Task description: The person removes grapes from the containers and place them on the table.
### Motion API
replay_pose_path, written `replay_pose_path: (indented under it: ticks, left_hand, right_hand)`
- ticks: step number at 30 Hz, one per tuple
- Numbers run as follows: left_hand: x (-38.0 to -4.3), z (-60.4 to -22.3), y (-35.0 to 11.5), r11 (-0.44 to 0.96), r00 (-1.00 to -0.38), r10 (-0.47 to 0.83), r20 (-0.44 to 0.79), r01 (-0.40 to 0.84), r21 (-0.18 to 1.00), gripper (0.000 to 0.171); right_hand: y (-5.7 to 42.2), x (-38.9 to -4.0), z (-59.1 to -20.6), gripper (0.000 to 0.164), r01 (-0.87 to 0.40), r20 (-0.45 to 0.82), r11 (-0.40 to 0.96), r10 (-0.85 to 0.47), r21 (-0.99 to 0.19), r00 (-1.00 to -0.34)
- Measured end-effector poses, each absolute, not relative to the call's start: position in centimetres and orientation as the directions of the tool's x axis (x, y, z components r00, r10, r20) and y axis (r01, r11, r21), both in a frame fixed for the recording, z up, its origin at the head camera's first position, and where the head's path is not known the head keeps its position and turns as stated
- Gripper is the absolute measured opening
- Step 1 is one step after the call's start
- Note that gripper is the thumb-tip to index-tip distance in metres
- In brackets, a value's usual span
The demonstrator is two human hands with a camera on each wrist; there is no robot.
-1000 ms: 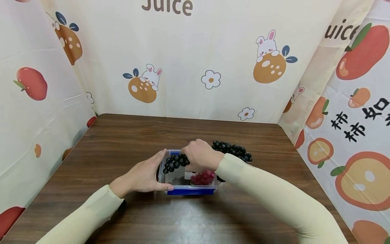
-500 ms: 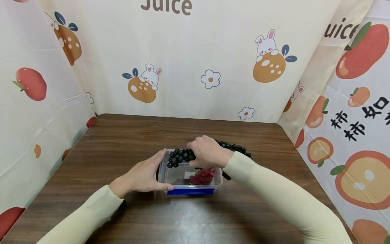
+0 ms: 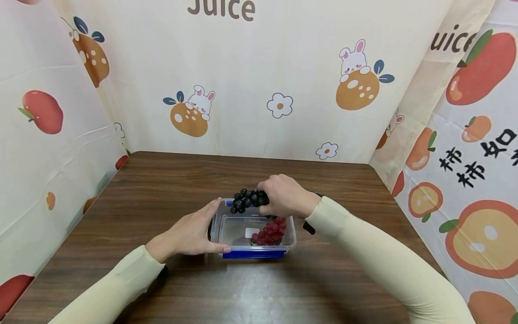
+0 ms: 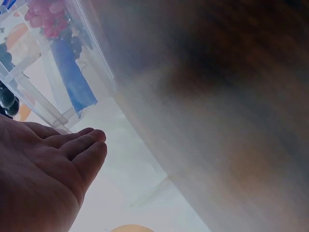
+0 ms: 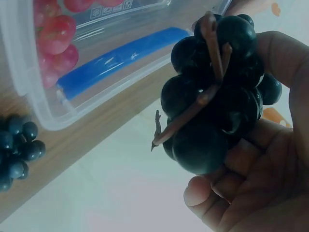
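My right hand [image 3: 288, 198] grips a bunch of black grapes [image 3: 246, 200] above the far rim of a clear plastic box [image 3: 232, 228]. In the right wrist view, its fingers and thumb curl round the black grapes, whose brown stem shows. Inside the box, towards the right, lies a bunch of red grapes [image 3: 270, 232]. My left hand [image 3: 190, 231] rests against the box's left side, its thumb at the front rim. Its fingers look straight in the left wrist view.
Another bunch of dark grapes [image 5: 19, 150] lies on the table beside the box, mostly hidden behind the right arm in the head view. A blue latch [image 3: 253, 254] runs along the box's front. Printed curtains [image 3: 243, 121] enclose the brown table [image 3: 170, 180].
The right hand has lifted the black grapes up and to the right, from over the box's middle to its far rim. More of the red grapes shows. The left hand has stayed put.
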State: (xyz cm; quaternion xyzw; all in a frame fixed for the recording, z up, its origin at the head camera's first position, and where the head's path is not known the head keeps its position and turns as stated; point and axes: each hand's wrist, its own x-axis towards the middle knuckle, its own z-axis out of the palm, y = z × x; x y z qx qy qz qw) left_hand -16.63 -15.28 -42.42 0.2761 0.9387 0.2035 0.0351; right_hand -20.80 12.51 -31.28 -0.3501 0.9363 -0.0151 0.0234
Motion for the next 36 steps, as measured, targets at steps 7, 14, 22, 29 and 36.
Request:
replay_pose_path:
  ticks: [7,14,22,29,36]
  left_hand:
    - [-16.6,-42.4,-15.3,0.768,-0.844,0.534,0.048,0.508,0.390,0.140]
    - [-16.6,-42.4,-15.2,0.768,-0.845,0.533,0.047,0.506,0.392,0.140]
    - [-16.6,-42.5,-15.3,0.770,-0.848,0.528,0.049,0.502,0.393,0.140]
    - [-16.5,-42.5,-15.3,0.769,-0.848,0.527,0.054,0.504,0.392,0.140]
    - [-16.5,-42.5,-15.3,0.767,-0.847,0.529,0.058,0.506,0.394,0.140]
  right_hand:
    - [13.2,-21.1,-31.3,0.020,-0.645,-0.016,0.761,-0.647,-0.069,-0.762]
    - [13.9,-21.3,-31.5,0.020,-0.637,-0.013,0.769,-0.638,-0.051,-0.770]
    - [14.8,-21.7,-31.6,0.019,-0.616,-0.010,0.786,-0.617,-0.063,-0.787]
    - [15.9,-21.9,-31.4,0.018,-0.591,-0.002,0.803,-0.593,-0.081,-0.805]
    - [17.0,-22.2,-31.3,0.017,-0.562,0.011,0.820,-0.564,-0.103,-0.825]
